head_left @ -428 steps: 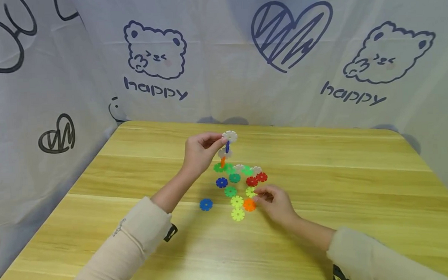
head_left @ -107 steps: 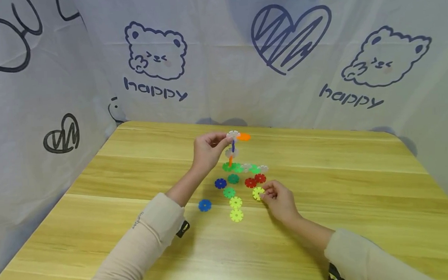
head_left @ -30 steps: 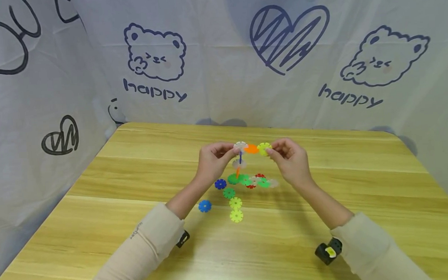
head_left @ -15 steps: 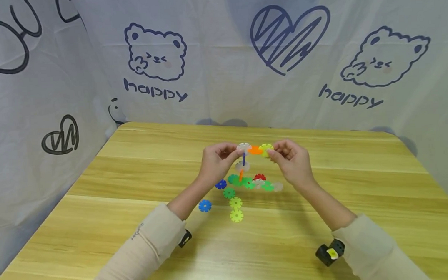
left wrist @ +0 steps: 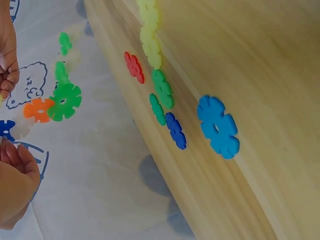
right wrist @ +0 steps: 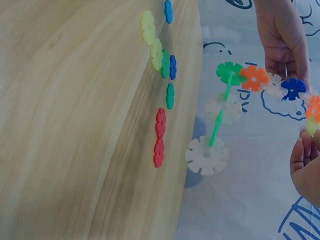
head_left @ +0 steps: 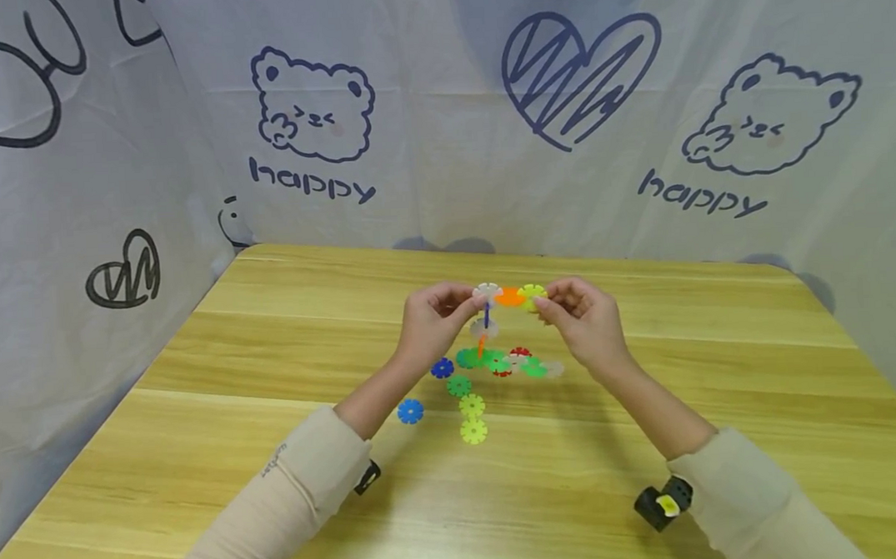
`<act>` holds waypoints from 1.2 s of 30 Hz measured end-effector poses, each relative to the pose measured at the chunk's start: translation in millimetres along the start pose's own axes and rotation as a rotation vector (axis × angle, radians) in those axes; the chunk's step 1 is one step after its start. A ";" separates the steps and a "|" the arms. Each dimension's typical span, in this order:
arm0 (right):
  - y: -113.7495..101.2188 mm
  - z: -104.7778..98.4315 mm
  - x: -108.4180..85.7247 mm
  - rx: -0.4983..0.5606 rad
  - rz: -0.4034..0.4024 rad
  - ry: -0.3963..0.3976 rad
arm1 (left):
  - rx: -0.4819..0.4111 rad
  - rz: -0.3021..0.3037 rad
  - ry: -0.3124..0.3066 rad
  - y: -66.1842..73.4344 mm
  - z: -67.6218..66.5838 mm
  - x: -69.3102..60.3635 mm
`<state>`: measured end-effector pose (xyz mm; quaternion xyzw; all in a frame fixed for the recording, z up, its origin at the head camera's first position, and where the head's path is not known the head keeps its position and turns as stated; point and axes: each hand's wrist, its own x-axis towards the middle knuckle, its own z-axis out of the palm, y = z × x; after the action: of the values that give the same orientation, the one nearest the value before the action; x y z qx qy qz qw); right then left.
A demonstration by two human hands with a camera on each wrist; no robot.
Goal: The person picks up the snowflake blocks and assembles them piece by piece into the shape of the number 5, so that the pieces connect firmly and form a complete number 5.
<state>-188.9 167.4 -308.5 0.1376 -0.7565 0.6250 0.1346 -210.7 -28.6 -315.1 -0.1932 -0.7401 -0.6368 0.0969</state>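
My left hand (head_left: 435, 323) pinches the white snowflake disc (head_left: 488, 293) at the top of a linked chain held above the table. An orange snowflake disc (head_left: 510, 297) juts out from its right side. With thumb and fingers, my right hand (head_left: 589, 319) pinches a yellow snowflake disc (head_left: 531, 295) against the orange one's edge; whether they are slotted together I cannot tell. Below the white disc hang a blue disc (right wrist: 293, 89), another white disc (right wrist: 274, 85), an orange disc (right wrist: 254, 78) and a green disc (right wrist: 229, 73). From there a row of green and white discs runs rightward.
Loose discs lie on the wooden table (head_left: 270, 337): light blue (head_left: 410, 411), dark blue (head_left: 442, 368), green (head_left: 458, 385), two yellow (head_left: 473, 430) and two red (right wrist: 160, 123), the red partly behind the chain in the head view. A printed cloth (head_left: 443, 163) hangs behind.
The orange disc went from the table onto the chain's top. My right hand then lifted a yellow disc from the table to the orange one. Over the last half second both hands barely move.
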 end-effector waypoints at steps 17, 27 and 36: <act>-4.3 0.6 2.4 -0.007 0.013 0.038 | 0.036 -0.046 0.009 -0.5 -5.6 3.6; -5.2 4.5 2.6 -0.006 0.049 0.087 | 0.042 0.048 0.160 -1.9 -2.7 -2.5; -7.0 5.8 2.6 -0.026 0.046 0.107 | 0.036 0.115 0.185 -4.5 6.4 -10.5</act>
<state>-188.9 160.3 -302.3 0.0849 -0.7593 0.6245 0.1622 -202.4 -24.5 -324.4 -0.1740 -0.7268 -0.6321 0.2048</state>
